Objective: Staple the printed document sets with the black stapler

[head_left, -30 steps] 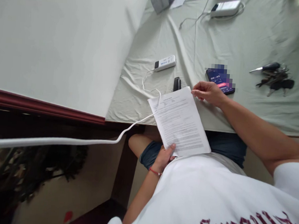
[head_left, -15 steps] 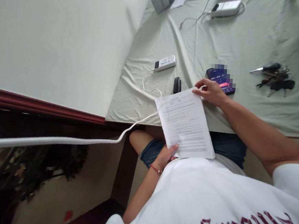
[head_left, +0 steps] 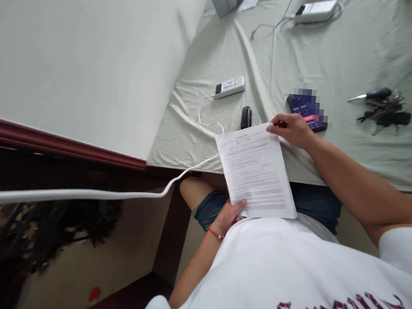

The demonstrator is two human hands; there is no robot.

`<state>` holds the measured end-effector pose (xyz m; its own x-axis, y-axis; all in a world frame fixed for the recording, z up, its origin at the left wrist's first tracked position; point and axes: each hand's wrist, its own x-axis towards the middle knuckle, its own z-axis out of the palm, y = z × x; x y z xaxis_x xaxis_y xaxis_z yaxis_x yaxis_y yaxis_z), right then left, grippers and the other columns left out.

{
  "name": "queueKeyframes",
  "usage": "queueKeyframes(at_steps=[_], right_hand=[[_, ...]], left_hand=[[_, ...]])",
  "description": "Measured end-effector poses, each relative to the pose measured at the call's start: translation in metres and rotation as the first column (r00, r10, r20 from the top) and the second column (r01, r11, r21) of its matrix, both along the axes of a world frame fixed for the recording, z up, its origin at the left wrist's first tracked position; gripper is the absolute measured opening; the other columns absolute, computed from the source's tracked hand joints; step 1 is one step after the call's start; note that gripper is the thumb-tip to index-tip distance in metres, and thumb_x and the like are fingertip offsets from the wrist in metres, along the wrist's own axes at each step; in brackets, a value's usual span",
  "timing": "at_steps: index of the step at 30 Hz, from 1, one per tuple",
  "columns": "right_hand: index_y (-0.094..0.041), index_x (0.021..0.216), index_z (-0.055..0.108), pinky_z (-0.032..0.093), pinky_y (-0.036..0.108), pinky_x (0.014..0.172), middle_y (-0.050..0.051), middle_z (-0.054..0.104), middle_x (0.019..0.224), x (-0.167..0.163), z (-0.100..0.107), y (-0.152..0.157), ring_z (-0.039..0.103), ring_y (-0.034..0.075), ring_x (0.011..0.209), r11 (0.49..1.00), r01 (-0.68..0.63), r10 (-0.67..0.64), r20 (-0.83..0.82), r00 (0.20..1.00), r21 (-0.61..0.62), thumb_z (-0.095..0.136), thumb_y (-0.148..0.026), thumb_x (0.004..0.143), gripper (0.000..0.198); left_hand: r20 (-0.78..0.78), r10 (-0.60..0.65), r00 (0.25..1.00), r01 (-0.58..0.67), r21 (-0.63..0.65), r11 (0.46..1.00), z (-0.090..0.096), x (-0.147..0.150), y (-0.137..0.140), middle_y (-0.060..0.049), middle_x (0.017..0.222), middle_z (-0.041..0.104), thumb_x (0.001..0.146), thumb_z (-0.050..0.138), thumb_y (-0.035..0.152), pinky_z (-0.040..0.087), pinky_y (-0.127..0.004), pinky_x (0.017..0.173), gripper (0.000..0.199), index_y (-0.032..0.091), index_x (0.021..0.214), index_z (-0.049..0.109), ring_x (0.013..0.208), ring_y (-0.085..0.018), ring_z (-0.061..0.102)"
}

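Two hands on one printed sheet of paper (head_left: 258, 170) here, and it's sitting half on the table edge, half hanging out over your lap. Your left hand (head_left: 230, 215) has the near corner pinched, thumb on top of the page and the rest of the fingers tucked underneath. Your right hand (head_left: 290, 129) is curled over the far corner, fingertips pinching it right where it meets the green tablecloth (head_left: 342, 55).

Just past that right hand there's a phone (head_left: 307, 110) with its screen lit up, lying flat. A small black stapler (head_left: 245, 116) sits just beyond the paper's top edge. A white cable (head_left: 153, 194) loops by the sheet's left side and runs up to a white power bank (head_left: 230, 86). A bunch of keys (head_left: 382, 111) is well off to the right, and there's another white device (head_left: 316, 11) with a cord at the far end.
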<state>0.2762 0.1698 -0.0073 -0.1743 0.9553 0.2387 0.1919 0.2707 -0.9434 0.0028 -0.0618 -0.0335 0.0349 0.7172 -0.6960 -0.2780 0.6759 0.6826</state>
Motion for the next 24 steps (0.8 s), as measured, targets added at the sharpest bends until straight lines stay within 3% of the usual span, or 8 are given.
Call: queueKeyframes(at_steps=[8, 16, 21, 24], right_hand=[[-0.022, 0.076, 0.062, 0.032, 0.032, 0.06, -0.002, 0.052, 0.068, 0.001, 0.009, -0.005, 0.04, 0.013, 0.064, 0.999, -0.04, 0.039, -0.026, 0.999, -0.025, 0.082, -0.053, 0.077, 0.037], [-0.022, 0.072, 0.063, 0.032, 0.032, 0.06, -0.002, 0.051, 0.062, -0.003, 0.006, -0.006, 0.042, 0.013, 0.063, 0.988, -0.145, 0.151, 0.145, 0.978, -0.054, 0.081, -0.067, 0.071, 0.049], [-0.022, 0.067, 0.06, 0.033, 0.032, 0.061, -0.003, 0.053, 0.061, -0.003, 0.008, -0.008, 0.043, 0.012, 0.06, 0.957, -0.276, 0.29, 0.289, 0.912, -0.09, 0.079, -0.06, 0.074, 0.044], [-0.021, 0.063, 0.056, 0.032, 0.032, 0.061, -0.004, 0.049, 0.059, -0.002, 0.011, -0.009, 0.04, 0.011, 0.059, 0.945, -0.309, 0.326, 0.281, 0.903, -0.104, 0.077, -0.06, 0.076, 0.046]], left_hand=[[-0.026, 0.009, 1.0, -0.009, -0.003, 1.0, 0.0, 0.001, 0.0, -0.004, 0.088, 0.074, 0.057, 0.101, 0.046, 0.025, -0.019, 0.038, 0.078, 0.013, 0.122, 0.073, 0.045, -0.001, 0.037], [-0.065, 0.059, 0.996, -0.058, 0.019, 0.998, 0.0, 0.004, -0.001, -0.004, 0.084, 0.073, 0.058, 0.1, 0.047, 0.027, -0.02, 0.038, 0.071, 0.012, 0.113, 0.074, 0.045, -0.003, 0.038], [-0.078, 0.085, 0.993, -0.083, 0.032, 0.996, 0.001, 0.005, 0.0, -0.004, 0.084, 0.074, 0.056, 0.1, 0.049, 0.028, -0.02, 0.037, 0.073, 0.01, 0.112, 0.073, 0.042, -0.002, 0.038], [-0.086, 0.084, 0.993, -0.082, 0.028, 0.996, 0.001, 0.004, 0.0, -0.004, 0.085, 0.075, 0.055, 0.101, 0.049, 0.029, -0.02, 0.037, 0.075, 0.011, 0.114, 0.073, 0.042, -0.002, 0.039]])
